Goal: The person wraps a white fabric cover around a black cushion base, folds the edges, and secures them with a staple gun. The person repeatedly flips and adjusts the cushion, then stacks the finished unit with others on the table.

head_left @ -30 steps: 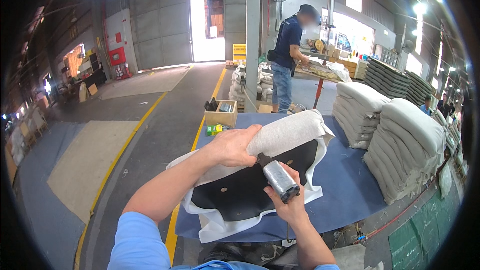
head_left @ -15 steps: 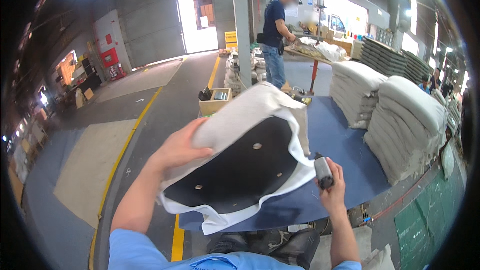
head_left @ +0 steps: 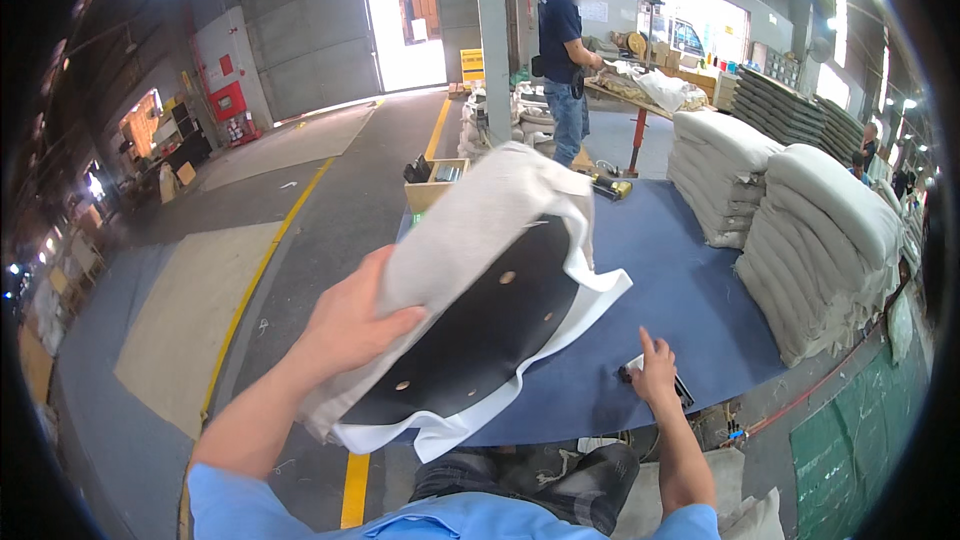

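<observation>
My left hand (head_left: 352, 325) grips the side of a cushioned seat panel (head_left: 455, 240), its thumb pressed on the pale grey fabric. The panel is held tilted above the blue table, its black backing (head_left: 480, 325) facing me and dotted with several round holes. Loose white fabric edging (head_left: 530, 372) hangs wavy around that backing. Low over the table, my right hand (head_left: 656, 372) is closed around a silver-and-black staple gun (head_left: 683, 392), partly hidden by the fingers. One of its fingers points up and away from the tool.
The blue tabletop (head_left: 690, 290) carries two stacks of pale fabric covers (head_left: 815, 250) on the right. At its far edge lie a yellow-and-black power tool (head_left: 612, 187) and a wooden box (head_left: 432, 185) of supplies. Another person (head_left: 565, 50) stands at a farther table.
My right hand has lowered the staple gun from beside the panel to the tabletop. The panel has shifted slightly left and tilted more in my left hand.
</observation>
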`<state>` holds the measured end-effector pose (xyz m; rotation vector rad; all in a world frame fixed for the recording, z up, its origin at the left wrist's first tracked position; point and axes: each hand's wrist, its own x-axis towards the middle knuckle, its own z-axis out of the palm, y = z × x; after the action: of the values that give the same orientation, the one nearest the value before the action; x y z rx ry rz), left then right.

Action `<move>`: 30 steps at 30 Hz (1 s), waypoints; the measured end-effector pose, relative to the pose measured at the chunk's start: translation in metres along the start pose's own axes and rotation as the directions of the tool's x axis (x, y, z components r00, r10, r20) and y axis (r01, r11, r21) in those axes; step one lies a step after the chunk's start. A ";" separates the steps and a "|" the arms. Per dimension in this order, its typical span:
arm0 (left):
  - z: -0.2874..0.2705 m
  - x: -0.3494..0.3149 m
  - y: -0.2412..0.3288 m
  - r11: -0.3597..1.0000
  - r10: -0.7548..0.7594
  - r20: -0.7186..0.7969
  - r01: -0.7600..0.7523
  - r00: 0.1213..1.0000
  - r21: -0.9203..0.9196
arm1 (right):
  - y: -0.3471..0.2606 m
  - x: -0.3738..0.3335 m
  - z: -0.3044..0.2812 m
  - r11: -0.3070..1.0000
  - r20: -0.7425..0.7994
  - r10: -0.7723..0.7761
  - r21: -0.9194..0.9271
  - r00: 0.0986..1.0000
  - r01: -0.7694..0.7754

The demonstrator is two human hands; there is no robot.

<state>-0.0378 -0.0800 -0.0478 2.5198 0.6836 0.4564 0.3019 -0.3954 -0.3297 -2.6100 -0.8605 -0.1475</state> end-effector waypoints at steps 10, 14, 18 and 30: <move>0.128 0.062 0.073 0.760 0.643 0.566 -0.343 0.516 -0.552 | -0.131 -0.097 -0.147 -0.129 -0.068 -0.022 0.990 0.997 0.065; 0.240 0.051 0.035 0.787 0.610 0.603 -0.307 0.514 -0.535 | -0.063 -0.109 -0.170 0.024 0.095 0.187 0.995 0.978 -0.101; 0.313 0.040 -0.031 0.998 0.058 0.629 -0.023 0.775 -0.063 | 0.024 -0.137 -0.160 -0.048 0.318 0.246 0.947 0.915 -0.316; 0.296 0.058 -0.136 0.674 -0.263 0.645 0.615 0.717 -0.409 | 0.025 -0.124 -0.104 0.349 0.083 0.418 0.905 0.904 -0.244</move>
<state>0.0847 -0.0535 -0.3538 1.6374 0.7604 -0.2170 0.2184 -0.5229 -0.2690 -1.5989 -0.1661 0.1877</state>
